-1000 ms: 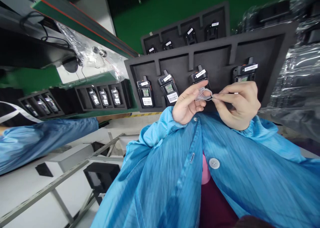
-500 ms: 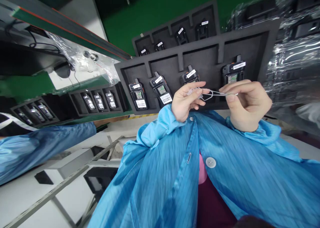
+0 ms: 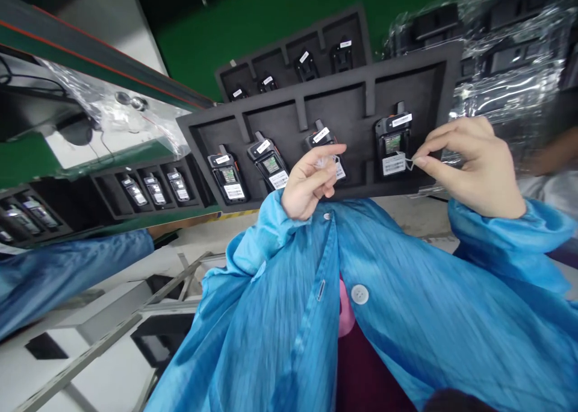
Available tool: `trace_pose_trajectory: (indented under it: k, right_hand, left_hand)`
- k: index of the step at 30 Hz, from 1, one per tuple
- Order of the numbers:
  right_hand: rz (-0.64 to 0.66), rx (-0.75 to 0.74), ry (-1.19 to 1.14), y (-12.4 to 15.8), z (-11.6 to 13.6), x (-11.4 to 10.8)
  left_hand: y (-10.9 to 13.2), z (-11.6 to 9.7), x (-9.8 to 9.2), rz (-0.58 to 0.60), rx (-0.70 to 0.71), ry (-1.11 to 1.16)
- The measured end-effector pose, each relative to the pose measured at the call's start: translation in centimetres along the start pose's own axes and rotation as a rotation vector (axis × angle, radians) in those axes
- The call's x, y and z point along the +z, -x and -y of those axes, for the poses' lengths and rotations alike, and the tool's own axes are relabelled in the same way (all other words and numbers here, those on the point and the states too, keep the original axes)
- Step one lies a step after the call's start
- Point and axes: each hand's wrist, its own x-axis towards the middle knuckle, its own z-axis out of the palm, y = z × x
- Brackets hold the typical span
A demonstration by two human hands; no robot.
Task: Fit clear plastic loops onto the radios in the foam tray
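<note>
My left hand [image 3: 309, 183] is closed in a pinch on a small clump of thin clear bands [image 3: 327, 162], in front of the third handset [image 3: 321, 140] in a black foam tray [image 3: 428, 81]. My right hand [image 3: 469, 165] is also closed, pinching one thin clear band [image 3: 409, 161] beside the label of the rightmost handset [image 3: 392, 144]. The tray holds several black handsets with white labels, lying in separate slots. Both my sleeves are blue.
A second foam tray [image 3: 289, 62] with handsets lies behind. More trays [image 3: 153, 189] sit to the left on a green-edged line. Plastic-wrapped stacks [image 3: 506, 56] stand at the right. A co-worker's blue sleeve [image 3: 67, 273] reaches in at the left; another arm [image 3: 553, 150] shows at the right edge.
My hands have drawn apart: the right hand moved right with one band pulled free of the clump, which stays in the left hand. The view has shifted.
</note>
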Motion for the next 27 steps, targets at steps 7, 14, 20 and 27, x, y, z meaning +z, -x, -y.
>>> trace_pose_trajectory:
  k: [7, 14, 20, 27]
  right_hand:
    - [-0.062, 0.061, 0.228, -1.2, -5.6, 3.7]
    - [-0.163, 0.136, 0.239, -1.1, -6.0, 5.1]
    - [-0.135, 0.136, 0.119, -0.8, -5.7, 5.1]
    - [-0.139, 0.151, 0.084, -0.5, -6.3, 5.3]
  left_hand:
    - [-2.5, 2.5, 0.9, 0.154, 0.406, -0.88]
    - [-4.7, 5.4, 1.8, 0.312, 0.456, -1.361]
    - [-5.6, 6.1, 1.9, 0.244, 0.411, -1.536]
    - [-6.0, 6.3, 1.8, 0.207, 0.398, -1.501]
